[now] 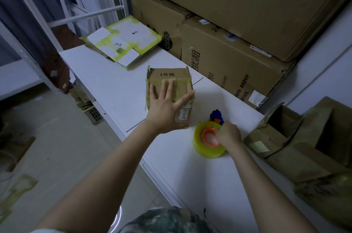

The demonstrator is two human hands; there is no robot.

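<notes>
A small taped cardboard box (171, 76) marked "1号箱" stands on the white table (114, 88). My left hand (165, 107) lies flat on its top, fingers spread and straight. To the right, a roll of yellowish tape (207, 149) on an orange and blue dispenser (216, 115) rests on the table. My right hand (229, 133) grips the roll at its orange core, fingers curled.
Flattened white and yellow-taped cartons (123, 42) lie at the table's far end. Large cardboard boxes (238, 61) are stacked along the right. Open brown cartons (304, 137) stand at the right. A white metal shelf frame (38, 33) stands left, over a tiled floor.
</notes>
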